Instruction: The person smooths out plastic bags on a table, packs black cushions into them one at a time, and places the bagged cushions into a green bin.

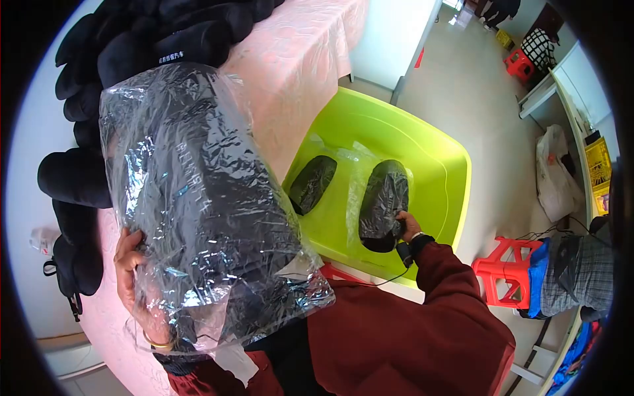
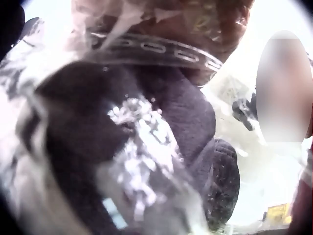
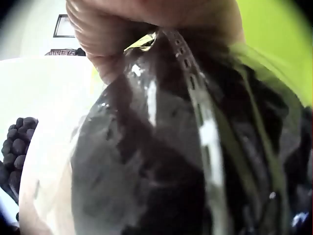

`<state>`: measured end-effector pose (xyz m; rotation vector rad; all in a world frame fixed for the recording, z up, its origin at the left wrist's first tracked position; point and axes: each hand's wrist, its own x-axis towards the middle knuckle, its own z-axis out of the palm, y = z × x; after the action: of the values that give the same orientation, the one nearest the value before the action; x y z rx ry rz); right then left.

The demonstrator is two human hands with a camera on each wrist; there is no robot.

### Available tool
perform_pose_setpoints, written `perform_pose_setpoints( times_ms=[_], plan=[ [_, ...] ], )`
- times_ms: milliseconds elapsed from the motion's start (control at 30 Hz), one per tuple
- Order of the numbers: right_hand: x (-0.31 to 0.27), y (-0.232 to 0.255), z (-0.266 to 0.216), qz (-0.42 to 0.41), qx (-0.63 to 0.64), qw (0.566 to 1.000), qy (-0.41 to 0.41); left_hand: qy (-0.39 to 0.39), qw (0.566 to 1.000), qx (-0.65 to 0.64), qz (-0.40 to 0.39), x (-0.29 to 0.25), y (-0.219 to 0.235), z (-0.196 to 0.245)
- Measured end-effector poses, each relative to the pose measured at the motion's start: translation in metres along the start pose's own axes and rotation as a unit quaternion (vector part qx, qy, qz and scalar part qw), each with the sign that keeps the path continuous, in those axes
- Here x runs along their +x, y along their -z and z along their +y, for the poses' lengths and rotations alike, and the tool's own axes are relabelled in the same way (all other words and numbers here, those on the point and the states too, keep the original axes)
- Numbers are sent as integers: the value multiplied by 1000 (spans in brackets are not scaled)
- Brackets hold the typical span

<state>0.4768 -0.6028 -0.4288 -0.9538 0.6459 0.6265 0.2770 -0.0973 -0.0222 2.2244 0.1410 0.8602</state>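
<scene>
Head view shows us first the pink-covered table (image 1: 287,63), and at its right edge the green tub (image 1: 448,158). Next in size is the big clear bag (image 1: 218,191), raised above the near part of the table; through its shiny plastic we see something dark, which the left wrist view shows as a soft rounded shape. Along the left edge of the table, up to its far left corner, lies the pile of black cushions (image 1: 142,49). Inside the tub we find the right packed cushion (image 1: 384,198), its lower end close to the near edge, and the left packed cushion (image 1: 314,183) beside the left edge. The left hand (image 1: 132,274) has curled fingers and holds the bag by its lower left side; the right hand (image 1: 409,226) grips the right packed cushion at its near end
</scene>
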Motion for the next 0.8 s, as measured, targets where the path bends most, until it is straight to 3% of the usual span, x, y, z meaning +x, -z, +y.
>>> perform_pose_setpoints(
  times_ms=[100, 200, 233, 267, 300, 400, 433, 467, 600, 667, 700, 800],
  plan=[
    [38, -4, 9, -6, -14, 1000, -3, 5, 1000, -19, 11, -1, -4, -1],
    [67, -20, 21, -68, -60, 996, 25, 13, 1000, -14, 17, -1, -5, 0],
    [63, -39, 24, 74, -211, 975, -11, 13, 1000, -14, 19, -2, -5, 0],
    [63, -53, 29, 213, -352, 910, -47, 7, 1000, -23, 15, -2, -4, -1],
    [63, -63, 27, 211, -352, 911, -47, 2, 999, -30, 10, -1, -5, 1],
    [79, -83, 27, 105, -389, 915, -29, -1, 999, -31, 5, 0, -3, 4],
    [74, -98, 17, 2, -338, 941, -6, -4, 999, -32, 4, -1, -4, 3],
    [55, -123, -1, -101, -281, 954, 18, -7, 999, -33, 4, -1, -5, 1],
    [-68, -281, -87, -290, -198, 934, 69, 19, 1000, -3, 9, -2, -5, 0],
    [-144, -343, -113, -417, -139, 894, 86, 4, 1000, 6, 11, -1, -5, 3],
    [-167, -368, -115, -431, -141, 887, 85, -6, 1000, 6, 3, -1, -5, 4],
    [-215, -422, -110, -466, -312, 781, 274, -34, 999, 25, -4, -2, -2, 1]
  ],
)
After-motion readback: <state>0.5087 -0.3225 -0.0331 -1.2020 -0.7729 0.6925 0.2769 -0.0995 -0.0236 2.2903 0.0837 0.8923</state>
